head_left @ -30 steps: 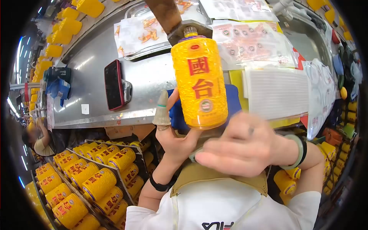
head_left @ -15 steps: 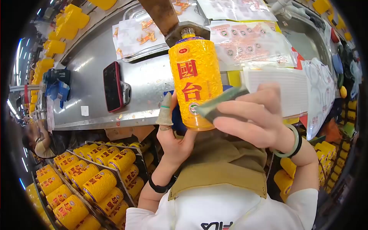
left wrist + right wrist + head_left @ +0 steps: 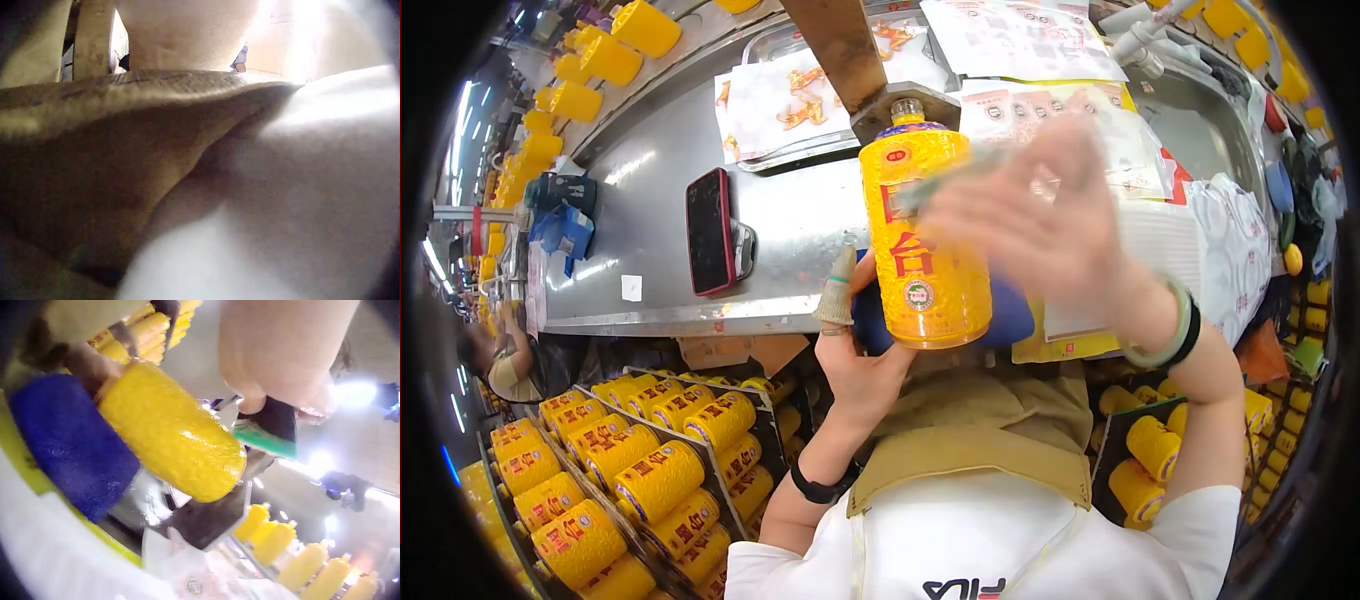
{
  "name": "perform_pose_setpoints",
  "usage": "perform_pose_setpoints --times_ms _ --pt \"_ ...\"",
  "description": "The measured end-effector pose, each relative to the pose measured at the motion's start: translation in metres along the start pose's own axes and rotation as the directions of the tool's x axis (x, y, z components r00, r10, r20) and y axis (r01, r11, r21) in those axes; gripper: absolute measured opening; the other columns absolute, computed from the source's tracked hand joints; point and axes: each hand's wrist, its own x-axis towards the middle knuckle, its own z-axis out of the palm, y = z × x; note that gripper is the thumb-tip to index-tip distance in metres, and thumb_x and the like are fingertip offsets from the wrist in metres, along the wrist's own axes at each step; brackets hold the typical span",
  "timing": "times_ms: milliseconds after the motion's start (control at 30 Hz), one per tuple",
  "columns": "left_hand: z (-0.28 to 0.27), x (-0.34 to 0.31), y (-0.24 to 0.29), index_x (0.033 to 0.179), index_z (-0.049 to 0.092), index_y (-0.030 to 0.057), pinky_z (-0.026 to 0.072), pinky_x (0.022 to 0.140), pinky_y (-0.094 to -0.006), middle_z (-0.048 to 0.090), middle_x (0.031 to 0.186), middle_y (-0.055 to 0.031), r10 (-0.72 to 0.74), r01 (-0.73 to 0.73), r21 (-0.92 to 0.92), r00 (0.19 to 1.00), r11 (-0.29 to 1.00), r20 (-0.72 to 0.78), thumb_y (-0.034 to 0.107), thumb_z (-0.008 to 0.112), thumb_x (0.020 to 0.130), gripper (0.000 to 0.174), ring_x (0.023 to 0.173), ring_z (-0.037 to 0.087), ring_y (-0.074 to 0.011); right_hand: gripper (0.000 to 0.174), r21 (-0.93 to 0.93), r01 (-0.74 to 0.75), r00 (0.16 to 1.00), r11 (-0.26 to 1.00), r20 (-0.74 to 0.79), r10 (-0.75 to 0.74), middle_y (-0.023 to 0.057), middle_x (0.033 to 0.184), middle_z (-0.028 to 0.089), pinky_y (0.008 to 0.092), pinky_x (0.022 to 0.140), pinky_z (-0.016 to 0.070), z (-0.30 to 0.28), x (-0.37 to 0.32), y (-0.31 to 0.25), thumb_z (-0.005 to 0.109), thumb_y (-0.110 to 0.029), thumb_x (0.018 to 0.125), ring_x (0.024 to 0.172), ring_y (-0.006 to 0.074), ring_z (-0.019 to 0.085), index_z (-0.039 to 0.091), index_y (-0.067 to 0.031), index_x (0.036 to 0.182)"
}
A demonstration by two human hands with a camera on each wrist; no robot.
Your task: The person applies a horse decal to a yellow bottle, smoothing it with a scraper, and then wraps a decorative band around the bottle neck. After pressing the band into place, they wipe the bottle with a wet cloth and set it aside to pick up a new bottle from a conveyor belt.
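Observation:
A yellow embossed bottle (image 3: 930, 310) with red characters lies with its neck in a metal bracket (image 3: 905, 102) and its base towards the person. My left hand (image 3: 862, 375) grips it near the base from the left, a ribbed finger cot (image 3: 837, 290) on one finger. Blurred over the bottle's upper right, my right hand (image 3: 1050, 225) pinches a dark pad with a green edge (image 3: 269, 440). In the head view this hand and pad overlap part of the red lettering. The right wrist view shows the pad beside the bottle (image 3: 172, 428). Mostly skin fills the left wrist view.
A blue block (image 3: 1012, 310) sits under the bottle. Left on the metal table (image 3: 625, 265) lies a phone (image 3: 710, 230). Behind are a tray with orange-gold decals (image 3: 805, 105) and printed sheets (image 3: 1020, 40). Racks of yellow bottles (image 3: 615, 460) stand below the table edge.
My right hand has come up from near the apron and now passes over the bottle's upper part with the pad. My left hand keeps its hold at the base.

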Motion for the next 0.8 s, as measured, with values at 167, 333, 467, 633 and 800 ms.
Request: perform_pose_setpoints --times_ms 167,333,467,633,800 --pt "-0.003 0.002 0.008 0.153 0.041 -0.0051 0.0453 0.113 -0.0388 0.06 0.145 -0.0206 -0.068 0.069 -0.045 0.998 0.997 0.006 0.008 0.093 0.075 0.094 0.132 0.06 -0.0253 0.025 0.484 0.079 0.98 0.871 0.125 -0.158 -0.001 0.096 0.064 0.0268 0.068 0.0464 -0.027 -0.003 -0.064 0.072 -0.017 0.074 0.076 0.0127 0.058 0.07 -0.0098 0.098" --pt "-0.005 0.004 0.018 0.151 0.043 -0.0064 0.0385 0.12 -0.0424 0.056 0.149 -0.0165 0.033 -0.037 0.074 0.998 0.997 0.048 0.005 0.09 0.075 0.09 0.14 0.052 -0.0277 0.025 0.091 -0.12 0.992 0.989 -0.023 0.123 -0.0028 0.102 0.066 0.0286 0.065 0.0464 -0.025 -0.009 -0.03 0.074 -0.017 0.074 0.074 0.0124 0.056 0.072 -0.0144 0.099" --pt "-0.003 0.008 0.018 0.153 0.04 -0.0062 0.0463 0.112 -0.0396 0.059 0.147 -0.0194 0.08 -0.088 0.145 0.995 0.986 0.061 0.004 0.091 0.075 0.094 0.133 0.06 -0.027 0.022 0.291 0.041 0.999 0.956 -0.018 -0.038 -0.0084 0.097 0.061 0.025 0.063 0.0435 -0.024 -0.033 -0.076 0.073 -0.014 0.075 0.074 0.011 0.05 0.069 -0.0193 0.096" --pt "-0.002 0.004 0.022 0.136 0.062 -0.0007 0.0536 0.101 -0.037 0.064 0.135 -0.0139 0.303 -0.289 0.327 0.953 0.9 0.009 0.006 0.094 0.071 0.073 0.118 0.066 -0.0296 0.024 0.325 -0.39 0.919 0.862 0.085 0.385 -0.0031 0.083 0.068 0.0263 0.063 0.041 -0.042 -0.031 -0.07 0.082 -0.006 0.078 0.073 0.0159 0.056 0.073 -0.0108 0.1" --pt "-0.004 -0.001 0.021 0.124 0.071 0.0082 0.057 0.093 -0.0383 0.065 0.127 -0.0113 0.465 -0.467 0.401 0.879 0.788 0.109 0.003 0.092 0.072 0.056 0.112 0.066 -0.0316 0.027 0.523 -0.784 0.463 0.335 0.132 0.876 0.0111 0.1 0.066 0.0295 0.072 0.0488 -0.021 -0.05 -0.108 0.07 -0.003 0.094 0.077 0.0183 0.059 0.061 0.0001 0.119"
